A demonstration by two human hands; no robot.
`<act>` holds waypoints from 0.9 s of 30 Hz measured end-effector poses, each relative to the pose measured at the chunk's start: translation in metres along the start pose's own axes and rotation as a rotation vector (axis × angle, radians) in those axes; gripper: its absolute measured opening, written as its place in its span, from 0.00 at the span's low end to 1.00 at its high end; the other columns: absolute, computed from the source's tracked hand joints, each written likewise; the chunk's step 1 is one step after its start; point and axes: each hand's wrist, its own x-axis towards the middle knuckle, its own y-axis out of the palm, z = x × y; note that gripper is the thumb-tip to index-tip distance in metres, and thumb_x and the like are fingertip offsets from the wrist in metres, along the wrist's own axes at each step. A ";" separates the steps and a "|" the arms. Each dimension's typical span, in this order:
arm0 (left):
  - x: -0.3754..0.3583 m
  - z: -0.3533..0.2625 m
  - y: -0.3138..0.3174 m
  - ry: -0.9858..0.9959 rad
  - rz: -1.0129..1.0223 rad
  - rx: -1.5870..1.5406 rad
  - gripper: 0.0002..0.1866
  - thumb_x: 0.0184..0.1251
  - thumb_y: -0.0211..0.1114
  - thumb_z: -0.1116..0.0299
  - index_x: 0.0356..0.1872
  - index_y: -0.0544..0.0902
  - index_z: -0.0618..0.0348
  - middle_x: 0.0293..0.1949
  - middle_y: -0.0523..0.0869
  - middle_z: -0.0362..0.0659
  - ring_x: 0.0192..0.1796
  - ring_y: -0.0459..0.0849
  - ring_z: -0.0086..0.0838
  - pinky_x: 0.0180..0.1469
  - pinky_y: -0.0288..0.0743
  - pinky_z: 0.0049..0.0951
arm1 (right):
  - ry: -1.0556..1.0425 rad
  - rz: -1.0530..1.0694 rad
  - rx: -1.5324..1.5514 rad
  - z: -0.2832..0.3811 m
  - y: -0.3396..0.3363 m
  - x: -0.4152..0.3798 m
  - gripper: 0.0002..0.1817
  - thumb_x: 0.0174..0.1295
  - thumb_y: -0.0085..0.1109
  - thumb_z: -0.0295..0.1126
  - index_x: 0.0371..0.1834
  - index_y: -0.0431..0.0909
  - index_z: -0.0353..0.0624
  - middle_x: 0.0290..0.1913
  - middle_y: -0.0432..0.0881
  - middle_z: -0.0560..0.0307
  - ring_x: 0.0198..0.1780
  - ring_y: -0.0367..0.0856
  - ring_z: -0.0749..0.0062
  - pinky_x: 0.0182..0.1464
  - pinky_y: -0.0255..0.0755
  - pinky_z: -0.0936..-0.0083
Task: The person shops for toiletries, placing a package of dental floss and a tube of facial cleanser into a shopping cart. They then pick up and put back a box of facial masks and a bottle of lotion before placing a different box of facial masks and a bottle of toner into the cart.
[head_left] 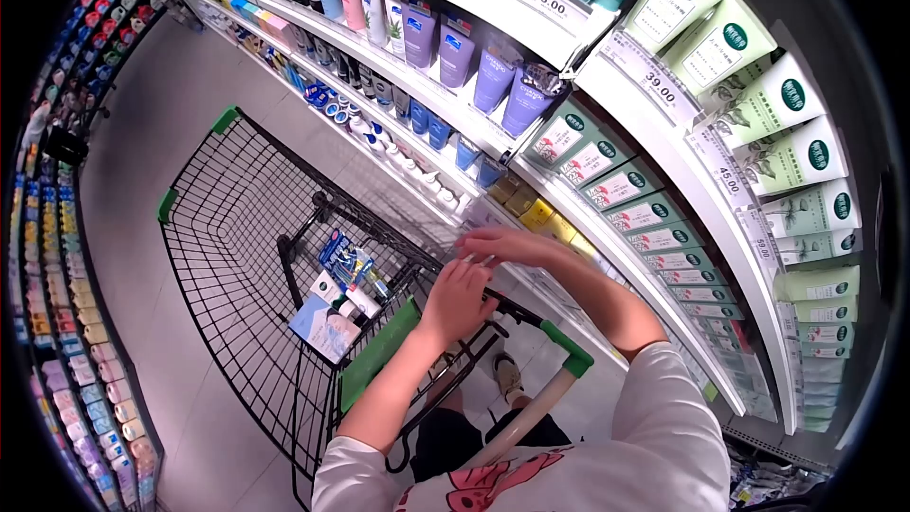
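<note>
My left hand (459,301) and my right hand (513,247) meet above the handle end of a black wire shopping cart (234,192) with green corners. The left fingers are bent and pressed together. My right fingers lie close together and reach over the left fingertips, slightly blurred. Something small and whitish shows between the hands, too small to name. In the cart below lie a white and pale blue box (324,326), a white tube (331,290) with a dark green oval label, and a blue blister pack (345,257).
A curved white shelf (654,81) on the right holds green-labelled tubes (792,100) and boxes (637,213). Purple tubes (456,55) stand farther along. Grey tiled floor (152,199) runs left of the cart, toward another stocked shelf (85,398). My shoe (508,374) shows beneath the handle.
</note>
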 end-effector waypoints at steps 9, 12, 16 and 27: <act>-0.095 -0.014 -0.103 -0.395 -0.066 0.198 0.18 0.56 0.60 0.64 0.46 0.72 0.61 0.39 0.77 0.50 0.46 0.75 0.42 0.49 0.69 0.36 | -0.002 -0.121 -0.984 0.048 0.078 -0.005 0.36 0.60 0.46 0.45 0.63 0.50 0.29 0.53 0.70 0.32 0.56 0.70 0.47 0.57 0.61 0.65; -0.216 0.015 -0.124 -0.923 -0.215 0.506 0.22 0.51 0.64 0.62 0.45 0.72 0.63 0.38 0.75 0.49 0.44 0.74 0.43 0.43 0.70 0.40 | 0.035 -0.182 -1.272 0.007 0.076 0.022 0.32 0.56 0.40 0.28 0.63 0.43 0.29 0.35 0.77 0.34 0.36 0.78 0.44 0.40 0.71 0.57; -0.306 -0.006 -0.144 -1.601 -0.226 0.469 0.39 0.51 0.64 0.63 0.62 0.54 0.66 0.46 0.73 0.52 0.47 0.74 0.44 0.45 0.71 0.41 | 0.198 -0.260 -1.034 0.027 0.091 0.022 0.24 0.57 0.38 0.27 0.57 0.51 0.31 0.28 0.78 0.36 0.25 0.79 0.47 0.30 0.72 0.58; -0.352 0.054 -0.157 -1.764 -0.249 -0.038 0.35 0.53 0.61 0.69 0.59 0.53 0.63 0.43 0.79 0.58 0.48 0.78 0.49 0.49 0.72 0.41 | 0.184 -0.426 -1.460 0.069 0.125 0.059 0.30 0.51 0.52 0.30 0.57 0.53 0.35 0.39 0.78 0.37 0.42 0.78 0.45 0.44 0.72 0.58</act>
